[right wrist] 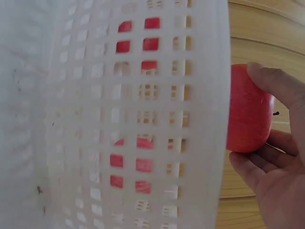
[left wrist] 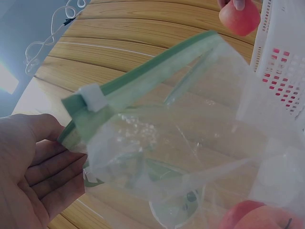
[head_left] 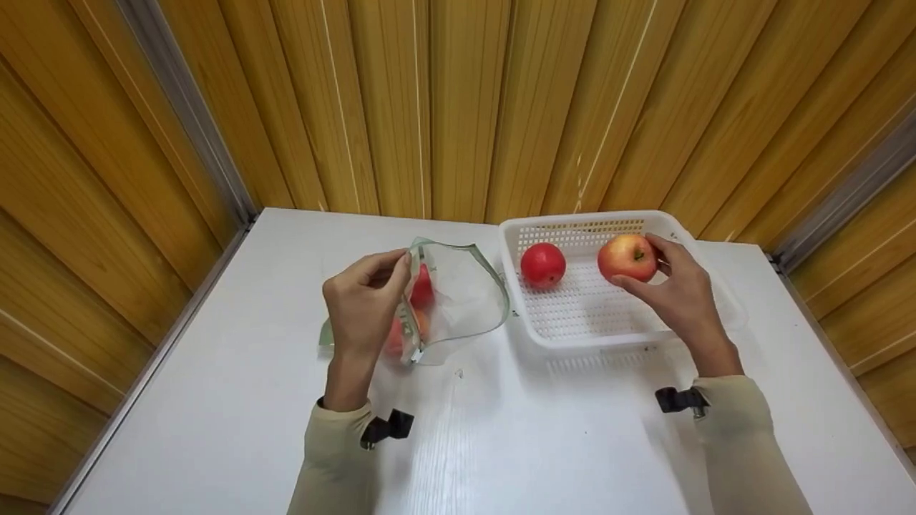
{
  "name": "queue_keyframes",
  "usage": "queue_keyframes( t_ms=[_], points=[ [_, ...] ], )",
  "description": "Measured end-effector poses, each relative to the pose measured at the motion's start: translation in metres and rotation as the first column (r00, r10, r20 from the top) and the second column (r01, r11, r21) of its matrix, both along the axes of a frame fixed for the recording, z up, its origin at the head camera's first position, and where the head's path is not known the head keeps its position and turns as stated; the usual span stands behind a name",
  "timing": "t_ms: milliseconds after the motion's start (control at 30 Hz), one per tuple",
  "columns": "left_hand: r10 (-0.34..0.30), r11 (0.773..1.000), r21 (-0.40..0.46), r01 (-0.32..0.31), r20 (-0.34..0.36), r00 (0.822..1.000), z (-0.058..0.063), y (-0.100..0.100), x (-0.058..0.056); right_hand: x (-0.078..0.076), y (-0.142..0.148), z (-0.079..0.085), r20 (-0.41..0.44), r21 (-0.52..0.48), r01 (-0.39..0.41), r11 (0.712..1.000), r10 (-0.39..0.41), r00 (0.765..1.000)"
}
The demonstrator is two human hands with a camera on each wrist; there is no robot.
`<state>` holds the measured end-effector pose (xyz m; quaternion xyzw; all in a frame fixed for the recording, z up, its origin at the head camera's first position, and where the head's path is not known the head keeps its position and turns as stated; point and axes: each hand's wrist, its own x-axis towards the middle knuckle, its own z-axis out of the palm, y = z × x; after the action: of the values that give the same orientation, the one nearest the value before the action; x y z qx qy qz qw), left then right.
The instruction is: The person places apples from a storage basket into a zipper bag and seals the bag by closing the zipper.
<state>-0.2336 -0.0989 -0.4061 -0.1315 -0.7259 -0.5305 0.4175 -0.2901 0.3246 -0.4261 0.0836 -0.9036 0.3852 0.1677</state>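
My left hand (head_left: pixel 365 297) pinches the green top edge of a clear zip bag (left wrist: pixel 157 114) between thumb and finger, by its white slider (left wrist: pixel 93 97). The bag's mouth gapes toward the basket. Red apples (left wrist: pixel 264 218) show through its film at the bottom. In my right hand (head_left: pixel 676 290) is a red-yellow apple (head_left: pixel 627 258), gripped by thumb and fingers, stem showing. It is above the rim of a white plastic basket (head_left: pixel 587 343). A red apple (head_left: pixel 543 265) lies in the basket's left part. Two separate red patches show through the basket's holes in the right wrist view.
The basket and bag stand side by side on a white table (head_left: pixel 501 436). Wood-look panels (head_left: pixel 458 107) rise behind and at both sides. A white cable (left wrist: pixel 47 40) hangs in the background of the left wrist view.
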Motion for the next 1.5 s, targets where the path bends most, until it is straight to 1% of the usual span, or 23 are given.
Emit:
queue_keyframes(
  t_ms=[100,400,600,767,933,1133,1333,1500],
  points=[
    [-0.001,1.0,-0.001,0.001,-0.003,1.0,0.0,0.0,0.0,0.004,-0.012,0.001,-0.045,-0.032,-0.018,0.999,0.017,0.999],
    [-0.008,1.0,-0.005,0.008,0.004,1.0,-0.001,0.001,-0.001,0.019,-0.04,0.0,-0.132,-0.106,-0.054,0.993,0.039,0.99],
    [-0.003,1.0,0.003,0.003,0.007,1.0,-0.001,0.002,0.0,0.027,-0.056,0.001,-0.172,-0.15,-0.088,0.985,0.062,0.983],
    [-0.003,1.0,0.006,0.003,0.015,1.0,-0.001,0.004,0.0,0.034,-0.069,0.003,-0.176,-0.196,-0.105,0.975,0.071,0.982],
    [-0.005,1.0,-0.004,0.005,0.004,1.0,0.0,0.005,-0.001,0.039,-0.082,0.004,-0.185,-0.24,-0.13,0.962,0.086,0.979],
    [-0.018,1.0,0.004,0.018,-0.003,1.0,0.001,0.007,-0.003,0.045,-0.094,0.003,-0.18,-0.26,-0.141,0.955,0.095,0.979],
    [-0.012,1.0,-0.002,0.012,-0.014,1.0,0.001,0.006,-0.003,0.048,-0.101,0.001,-0.191,-0.285,-0.166,0.944,0.114,0.975],
    [-0.008,1.0,-0.008,0.007,-0.019,1.0,0.002,0.007,-0.003,0.048,-0.104,0.003,-0.205,-0.305,-0.183,0.935,0.123,0.971]
  ],
)
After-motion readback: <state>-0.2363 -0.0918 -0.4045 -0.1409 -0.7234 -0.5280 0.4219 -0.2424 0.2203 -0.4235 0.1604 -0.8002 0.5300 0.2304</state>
